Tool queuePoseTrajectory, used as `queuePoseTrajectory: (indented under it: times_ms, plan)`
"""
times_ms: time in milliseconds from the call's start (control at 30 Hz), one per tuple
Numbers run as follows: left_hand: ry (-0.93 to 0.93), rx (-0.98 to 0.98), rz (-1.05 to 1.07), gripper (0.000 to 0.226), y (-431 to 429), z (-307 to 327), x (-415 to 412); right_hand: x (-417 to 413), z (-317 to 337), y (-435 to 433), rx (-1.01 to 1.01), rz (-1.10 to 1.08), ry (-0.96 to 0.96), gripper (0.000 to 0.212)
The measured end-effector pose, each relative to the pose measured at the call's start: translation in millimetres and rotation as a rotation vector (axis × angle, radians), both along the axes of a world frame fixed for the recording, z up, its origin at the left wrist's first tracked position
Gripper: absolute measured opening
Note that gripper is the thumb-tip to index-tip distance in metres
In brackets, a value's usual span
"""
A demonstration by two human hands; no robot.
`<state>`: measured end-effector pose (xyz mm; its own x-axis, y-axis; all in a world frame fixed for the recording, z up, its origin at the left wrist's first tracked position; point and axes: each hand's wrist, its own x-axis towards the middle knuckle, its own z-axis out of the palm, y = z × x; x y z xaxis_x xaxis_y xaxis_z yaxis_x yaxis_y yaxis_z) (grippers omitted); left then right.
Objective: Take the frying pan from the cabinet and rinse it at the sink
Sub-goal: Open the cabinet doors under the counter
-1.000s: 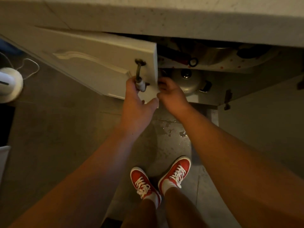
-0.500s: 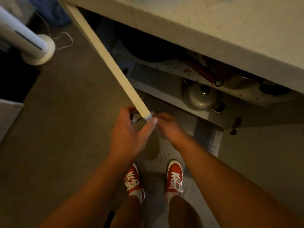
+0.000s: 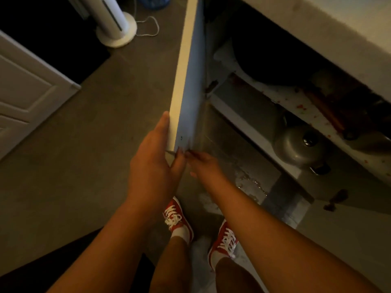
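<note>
The white cabinet door (image 3: 186,81) stands swung wide open, edge-on to me. My left hand (image 3: 152,166) grips its lower corner from the outer side. My right hand (image 3: 203,166) has its fingertips at the same corner, on the inner side. Inside the cabinet, a large dark round pan (image 3: 275,58) rests on the upper shelf, mostly in shadow. A reddish-brown handle (image 3: 325,113) lies on that shelf to the right. A grey metal pot lid with a knob (image 3: 300,144) sits on the lower shelf.
The countertop edge (image 3: 338,34) overhangs the cabinet at the upper right. A white tower fan base (image 3: 116,30) with its cord stands on the floor at the back left. Another white door panel (image 3: 27,92) is at the left. Water spots (image 3: 249,185) mark the floor by my red shoes.
The cabinet door has swung from nearly closed to wide open, drawn leftward with both hands at its lower corner. The view has shifted and the shelves inside are exposed.
</note>
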<state>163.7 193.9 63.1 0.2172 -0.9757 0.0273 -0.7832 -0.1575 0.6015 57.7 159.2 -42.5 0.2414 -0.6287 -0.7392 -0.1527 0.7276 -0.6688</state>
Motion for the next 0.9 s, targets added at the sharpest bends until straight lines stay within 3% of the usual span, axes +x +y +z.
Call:
queuePoseTrajectory:
  times_ms: [67,133,567,767,900]
  plan:
    - [-0.018,-0.005,-0.036,0.075,1,0,18,14,-1,-5,-0.008,-0.059,-0.054,0.006]
    - [-0.032,-0.01,-0.062,0.072,0,0,36,26,-1,-11,-0.016,-0.12,-0.095,0.013]
    - [-0.092,-0.082,-0.098,0.057,-24,-1,138,129,11,-42,0.145,-0.215,-0.365,0.089]
    - [-0.132,-0.098,-0.08,0.057,-41,-2,181,175,8,-60,0.175,-0.34,-0.434,0.079]
    - [-0.078,-0.065,-0.026,0.072,-52,-1,193,201,7,-72,0.185,-0.368,-0.442,0.063]
